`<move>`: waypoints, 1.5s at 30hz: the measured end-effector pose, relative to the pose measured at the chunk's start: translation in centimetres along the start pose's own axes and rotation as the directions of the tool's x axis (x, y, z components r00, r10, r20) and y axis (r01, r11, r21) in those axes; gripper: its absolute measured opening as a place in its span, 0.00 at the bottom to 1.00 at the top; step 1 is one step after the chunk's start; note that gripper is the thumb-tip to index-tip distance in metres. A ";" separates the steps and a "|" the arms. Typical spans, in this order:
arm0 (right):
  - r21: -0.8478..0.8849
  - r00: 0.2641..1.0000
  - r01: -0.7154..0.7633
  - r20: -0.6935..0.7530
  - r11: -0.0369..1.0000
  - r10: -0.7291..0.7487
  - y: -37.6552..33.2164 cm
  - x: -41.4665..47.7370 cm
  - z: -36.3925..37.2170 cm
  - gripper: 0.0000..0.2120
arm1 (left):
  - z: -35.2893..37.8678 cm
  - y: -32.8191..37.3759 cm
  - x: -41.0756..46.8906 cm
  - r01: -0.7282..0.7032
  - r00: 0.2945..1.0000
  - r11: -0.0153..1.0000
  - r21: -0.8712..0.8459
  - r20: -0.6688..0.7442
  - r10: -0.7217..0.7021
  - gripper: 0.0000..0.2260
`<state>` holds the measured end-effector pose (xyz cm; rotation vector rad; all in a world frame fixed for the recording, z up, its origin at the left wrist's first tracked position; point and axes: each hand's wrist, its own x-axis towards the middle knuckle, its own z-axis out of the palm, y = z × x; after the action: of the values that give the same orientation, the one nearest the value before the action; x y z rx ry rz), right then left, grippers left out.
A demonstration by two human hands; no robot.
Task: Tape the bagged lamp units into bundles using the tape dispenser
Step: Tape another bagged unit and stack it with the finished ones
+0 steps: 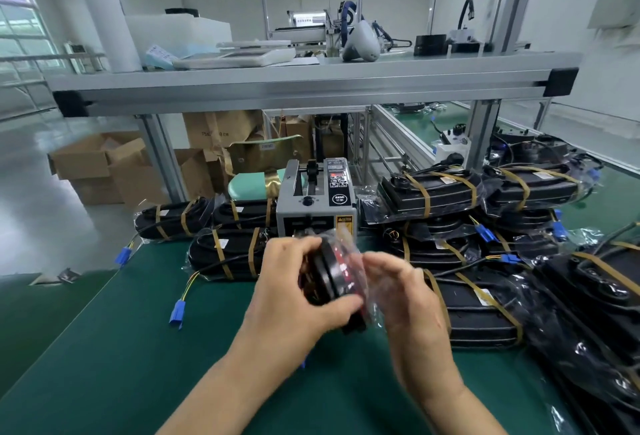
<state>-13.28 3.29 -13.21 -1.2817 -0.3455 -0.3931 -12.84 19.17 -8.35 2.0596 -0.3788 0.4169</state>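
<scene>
Gripping a bagged lamp unit (334,278) over the green mat (131,358), left hand (294,289) with fingers curled round it, right hand (408,299) against the bag, blurred, grasp unclear, tape dispenser (317,202) just behind, taped bundles (225,254) stacked either side of it.

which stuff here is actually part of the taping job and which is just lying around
In the job: bagged lamp unit, left hand gripping it, right hand at its bag, tape dispenser, taped bundles.
Lying about: cardboard boxes, weighing scale, white handheld device on the shelf.
</scene>
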 end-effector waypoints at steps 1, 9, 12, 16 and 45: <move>0.018 0.997 -0.061 0.056 0.998 0.060 -0.4 -0.5 -0.7 0.17 | 0.2 -0.5 -0.8 -0.046 0.999 0.999 0.018 0.008 0.046 0.34; -0.684 0.975 -0.148 0.023 0.715 0.223 -3.6 -3.8 -0.5 0.37 | 4.6 -2.3 -6.1 -0.300 0.954 0.947 0.112 0.015 0.300 0.33; -0.665 0.972 -0.217 -0.077 0.715 0.224 -3.0 -4.5 0.0 0.24 | 5.5 -2.2 -6.9 -0.291 0.955 0.953 0.088 -0.027 0.294 0.33; -0.485 0.949 -0.288 -0.262 0.826 0.177 -2.6 -5.3 0.4 0.16 | 5.6 -2.7 -7.2 -0.263 0.964 0.962 0.072 -0.010 0.264 0.36; 0.074 0.809 -0.340 -0.485 0.937 0.332 -2.1 -4.7 1.4 0.17 | 4.8 -6.0 11.1 0.638 0.460 0.240 -0.731 0.112 -0.881 0.05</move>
<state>-18.40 4.54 -13.25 -1.1807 0.3207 -0.4023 0.33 16.87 -10.29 1.1205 0.6725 -0.0537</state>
